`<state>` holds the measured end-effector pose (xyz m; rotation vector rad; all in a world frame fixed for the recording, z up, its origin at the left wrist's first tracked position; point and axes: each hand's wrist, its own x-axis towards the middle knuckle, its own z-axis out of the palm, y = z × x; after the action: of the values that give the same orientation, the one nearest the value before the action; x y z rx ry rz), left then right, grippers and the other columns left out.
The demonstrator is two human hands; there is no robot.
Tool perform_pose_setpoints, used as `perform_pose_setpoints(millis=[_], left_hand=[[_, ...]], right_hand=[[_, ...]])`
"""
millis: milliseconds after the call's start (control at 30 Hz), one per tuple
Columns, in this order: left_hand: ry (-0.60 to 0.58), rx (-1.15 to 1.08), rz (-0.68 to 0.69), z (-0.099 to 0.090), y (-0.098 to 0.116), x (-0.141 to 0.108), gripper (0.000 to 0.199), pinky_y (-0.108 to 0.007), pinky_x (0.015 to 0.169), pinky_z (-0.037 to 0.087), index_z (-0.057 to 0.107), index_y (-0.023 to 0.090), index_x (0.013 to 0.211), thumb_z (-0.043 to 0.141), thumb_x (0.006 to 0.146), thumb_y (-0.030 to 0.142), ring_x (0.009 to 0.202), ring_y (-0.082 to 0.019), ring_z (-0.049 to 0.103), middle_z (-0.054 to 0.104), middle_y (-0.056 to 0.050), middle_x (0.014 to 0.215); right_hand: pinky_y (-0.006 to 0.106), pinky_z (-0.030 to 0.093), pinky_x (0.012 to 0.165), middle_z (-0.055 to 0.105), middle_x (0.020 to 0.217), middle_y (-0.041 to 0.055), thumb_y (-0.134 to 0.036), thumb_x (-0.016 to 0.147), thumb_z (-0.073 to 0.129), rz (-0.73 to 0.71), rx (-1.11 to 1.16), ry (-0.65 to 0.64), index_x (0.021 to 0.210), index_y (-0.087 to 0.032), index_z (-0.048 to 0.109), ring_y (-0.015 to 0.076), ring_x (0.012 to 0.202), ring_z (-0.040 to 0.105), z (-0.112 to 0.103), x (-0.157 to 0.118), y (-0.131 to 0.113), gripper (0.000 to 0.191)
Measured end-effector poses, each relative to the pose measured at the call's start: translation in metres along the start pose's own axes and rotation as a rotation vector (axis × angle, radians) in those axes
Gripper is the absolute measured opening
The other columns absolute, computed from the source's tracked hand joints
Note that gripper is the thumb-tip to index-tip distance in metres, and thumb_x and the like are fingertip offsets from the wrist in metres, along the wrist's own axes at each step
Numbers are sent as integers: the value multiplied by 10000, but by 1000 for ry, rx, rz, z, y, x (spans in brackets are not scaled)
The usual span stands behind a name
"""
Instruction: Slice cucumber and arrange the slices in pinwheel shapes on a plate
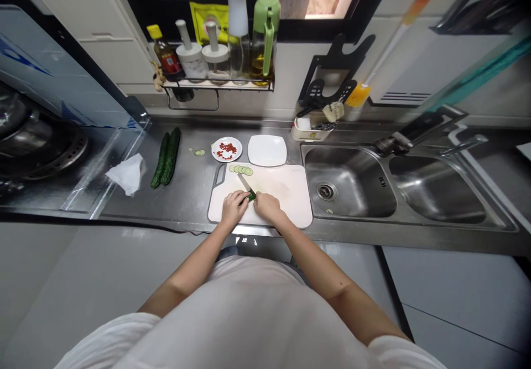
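On a white cutting board (286, 197), my left hand (234, 207) is closed over a short dark green piece of cucumber (251, 196). My right hand (266, 206) grips a knife (245, 183) whose blade points up and to the left, right beside the cucumber piece. The knife's handle is hidden in my fist. Along the board's top left edge lies an overlapping row of thin pale cucumber slices (241, 170). Behind the board stand a white plate with chopped red bits (227, 150) and a plain white square plate (267, 150).
Two whole cucumbers (169, 156) lie left of the board, beside a crumpled white tissue (128, 174). A double steel sink (352, 183) adjoins the board's right side. A wall rack (219, 85) with bottles and jars hangs behind. A utensil holder (312, 131) stands near the sink.
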<state>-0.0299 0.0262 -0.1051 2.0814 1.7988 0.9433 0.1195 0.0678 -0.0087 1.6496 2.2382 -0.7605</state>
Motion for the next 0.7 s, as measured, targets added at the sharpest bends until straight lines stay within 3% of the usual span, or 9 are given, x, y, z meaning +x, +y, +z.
perform_pose_setpoints(millis=[267, 700], left_hand=[[10, -4, -2, 1, -1, 0, 267, -339, 865, 451, 668, 255, 1126, 495, 940, 336, 976, -192, 588, 658, -63, 1093], [22, -30, -10, 1, 1, -1, 273, -344, 874, 455, 668, 254, 1133, 493, 941, 339, 979, -193, 592, 663, -61, 1106]], right_hand=[[340, 473, 832, 676, 1128, 155, -262, 947, 393, 10, 15, 9, 1238, -160, 549, 257, 1077, 633, -2, 10, -8, 346], [322, 456, 812, 693, 1076, 159, -202, 930, 367, 18, -23, -8, 1185, -143, 564, 252, 1041, 647, 14, -27, 15, 327]])
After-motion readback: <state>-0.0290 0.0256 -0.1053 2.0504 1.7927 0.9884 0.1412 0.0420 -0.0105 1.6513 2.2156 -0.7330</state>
